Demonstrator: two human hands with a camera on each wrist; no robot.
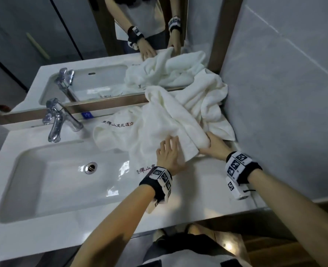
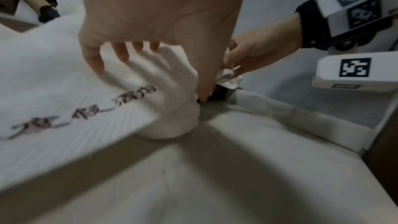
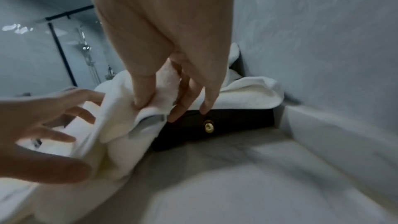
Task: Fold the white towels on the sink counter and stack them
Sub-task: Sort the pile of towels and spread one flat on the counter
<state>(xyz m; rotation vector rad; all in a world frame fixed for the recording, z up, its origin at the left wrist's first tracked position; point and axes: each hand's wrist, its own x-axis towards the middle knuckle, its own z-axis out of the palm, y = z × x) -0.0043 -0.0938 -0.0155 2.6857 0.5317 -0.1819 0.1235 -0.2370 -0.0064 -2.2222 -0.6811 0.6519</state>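
A: Step in hand, by the look of it: pulling one towel free of the pile, no fold made yet. White towels point(image 1: 171, 112) lie in a crumpled heap on the sink counter point(image 1: 207, 182), rt of the basin point(image 1: 63, 180), pushed back twd the mirror point(image 1: 34, 54) and the side wall.

B: Hands?

A: Right hand point(image 1: 215, 142) pinches a bunched edge of the top towel, thumb point(image 3: 143, 89) on one side of the cloth, fingers on the other. Left hand point(image 1: 169, 153) lies on the cloth just beside it, fingers spread and straight, gripping nothing.

B: Next move needs?

A: Judgement only: find two corners, lift the towel clear of the heap, spread it flat on bare counter nr the front edge. Cloth is limp and tangled w/ the rest, so a tug may drag others along.

B: Hard to see?

A: How many towels are in the heap, can't tell. Dark box w/ brass clasp point(image 3: 207, 127) sits under the towels by the wall; shows in rt wrist view, mostly covered in head view. Red lettering point(image 2: 86, 110) on the cloth too blurred to read. Both wrist views are smeared, and the far towel edges merge w/ their mirror image
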